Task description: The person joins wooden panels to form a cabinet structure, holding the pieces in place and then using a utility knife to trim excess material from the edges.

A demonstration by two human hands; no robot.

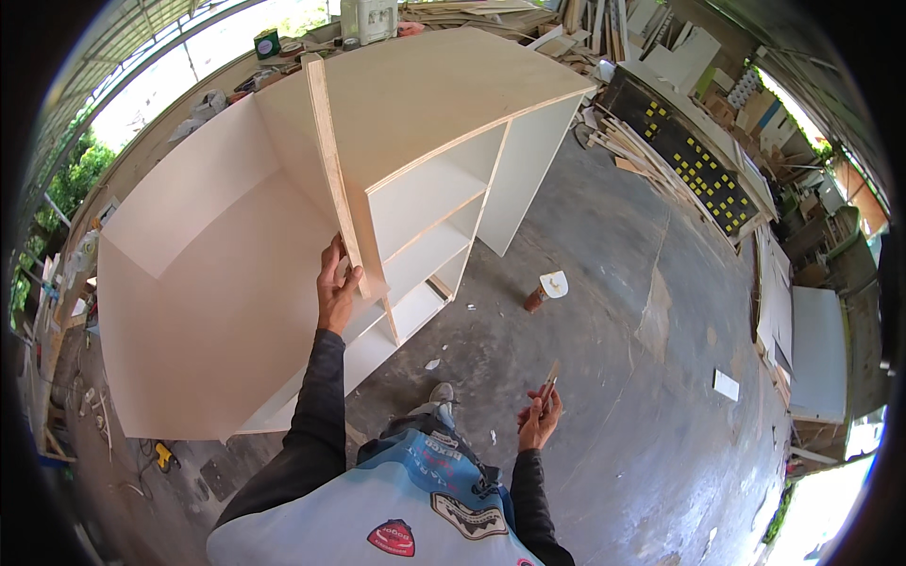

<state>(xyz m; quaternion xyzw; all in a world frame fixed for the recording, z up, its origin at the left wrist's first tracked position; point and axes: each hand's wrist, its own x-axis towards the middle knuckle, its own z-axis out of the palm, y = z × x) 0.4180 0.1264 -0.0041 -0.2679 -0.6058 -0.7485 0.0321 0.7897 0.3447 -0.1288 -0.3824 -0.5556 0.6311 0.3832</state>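
Note:
My left hand (336,292) grips the lower end of a long plywood strip (328,156). The strip stands up, slightly tilted, along the inner edge of a large plywood cabinet (453,80). The cabinet has pale open shelves on its near side and a broad beige panelled recess to the left. My right hand (539,422) is closed around a small tool (551,377) with a thin, flat, tan tip; its exact kind is unclear. That hand is held low over the floor, apart from the cabinet.
A brownish container (535,300) with a whitish top stands on the dark concrete floor (613,396) right of the cabinet. A white rectangular piece (726,385) lies farther right. Wood offcuts (651,160) and boards line the far right. A yellow power tool (165,458) lies lower left.

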